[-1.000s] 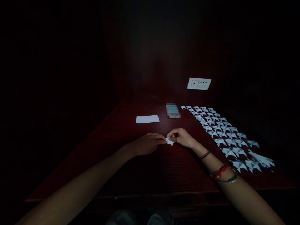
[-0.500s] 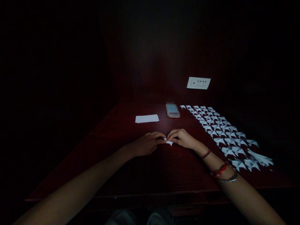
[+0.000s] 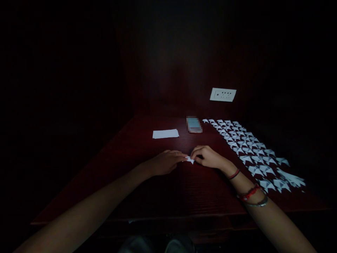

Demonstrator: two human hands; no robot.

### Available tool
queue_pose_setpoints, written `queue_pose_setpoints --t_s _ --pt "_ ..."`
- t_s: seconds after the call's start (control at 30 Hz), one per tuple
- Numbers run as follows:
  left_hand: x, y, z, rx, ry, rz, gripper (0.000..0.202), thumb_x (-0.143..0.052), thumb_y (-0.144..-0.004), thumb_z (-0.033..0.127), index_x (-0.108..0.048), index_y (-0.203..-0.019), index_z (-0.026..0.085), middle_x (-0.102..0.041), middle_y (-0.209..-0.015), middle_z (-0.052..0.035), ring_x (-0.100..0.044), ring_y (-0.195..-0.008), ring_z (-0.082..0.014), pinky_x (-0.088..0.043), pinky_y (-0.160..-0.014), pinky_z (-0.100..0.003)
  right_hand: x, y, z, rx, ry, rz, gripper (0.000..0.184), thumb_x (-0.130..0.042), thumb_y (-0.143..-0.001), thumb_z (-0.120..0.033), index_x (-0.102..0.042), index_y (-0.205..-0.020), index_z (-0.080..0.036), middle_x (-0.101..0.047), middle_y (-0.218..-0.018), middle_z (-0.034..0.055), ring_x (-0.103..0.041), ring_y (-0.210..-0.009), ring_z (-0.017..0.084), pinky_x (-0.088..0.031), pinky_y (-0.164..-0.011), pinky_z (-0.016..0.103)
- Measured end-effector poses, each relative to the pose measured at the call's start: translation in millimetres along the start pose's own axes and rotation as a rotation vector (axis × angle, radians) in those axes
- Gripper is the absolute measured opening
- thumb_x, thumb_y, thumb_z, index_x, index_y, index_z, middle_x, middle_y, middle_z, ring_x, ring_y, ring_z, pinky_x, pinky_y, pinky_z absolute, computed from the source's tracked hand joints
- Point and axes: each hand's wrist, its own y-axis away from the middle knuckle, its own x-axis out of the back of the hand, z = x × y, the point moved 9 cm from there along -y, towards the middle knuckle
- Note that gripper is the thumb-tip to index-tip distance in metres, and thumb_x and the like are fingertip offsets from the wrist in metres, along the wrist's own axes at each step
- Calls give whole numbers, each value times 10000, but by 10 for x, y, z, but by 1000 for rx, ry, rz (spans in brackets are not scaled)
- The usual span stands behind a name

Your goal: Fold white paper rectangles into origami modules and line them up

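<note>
A small folded white paper piece (image 3: 189, 159) lies low over the dark red table between my two hands. My left hand (image 3: 168, 162), with a ring on one finger, pinches its left end. The fingers of my right hand (image 3: 207, 156) close on its right end, thumb and forefinger together. Part of the paper is hidden under the fingertips. Several similar folded paper shapes (image 3: 243, 160) stand in rows on the right side of the table.
A flat stack of white paper (image 3: 165, 134) lies beyond my left hand. Behind my hands is a blurred phone-like device (image 3: 194, 124). White paper strips (image 3: 291, 177) lie at the right by the folded shapes. A socket plate (image 3: 223, 94) is on the back wall above the table (image 3: 131, 196).
My right fingers have shifted slightly right along the folded paper, showing more of it. My left fingers lie straighter over its left end.
</note>
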Motion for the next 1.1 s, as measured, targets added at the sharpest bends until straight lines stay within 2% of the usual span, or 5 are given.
queue_pose_setpoints --t_s 0.13,0.33,0.83,0.97,1.1 --pt "26 -6 -26 36 14 14 439 -356 -782 96 -332 -1194 243 -439 -1178 -3 -375 -1078 -157 -279 -889 -332 7 -7 -11 -1 65 -5 212 -445 -696 -62 -623 -759 -160 -615 -772 20 -541 -734 119 -392 -748 259" --pt "-17 -15 -15 11 -55 13 517 -369 -741 52 -310 -1210 261 -404 -1214 9 -343 -1101 -168 -273 -879 -338 -19 4 -26 21 149 -31 288 -427 -720 -77 -609 -914 -187 -604 -837 30 -528 -779 127 -361 -753 268" --pt "-15 -23 39 20 -156 5 476 -354 -768 59 -344 -1188 284 -403 -1213 29 -361 -1076 -162 -274 -856 -328 22 77 16 -53 309 -99 182 -459 -681 -95 -621 -721 -167 -574 -743 17 -499 -746 129 -302 -753 285" --pt "-33 -24 21 20 -143 6 459 -358 -769 64 -356 -1179 272 -412 -1205 26 -358 -1074 -162 -275 -858 -327 36 74 16 -61 281 -45 230 -438 -716 -114 -611 -851 -182 -563 -797 24 -494 -778 134 -308 -764 293" --pt "-34 -26 20 21 -138 8 447 -374 -773 78 -356 -1183 257 -417 -1196 9 -355 -1073 -169 -278 -859 -324 -25 55 9 -26 268 -79 290 -446 -715 -109 -600 -935 -216 -551 -804 21 -493 -777 127 -321 -757 287"
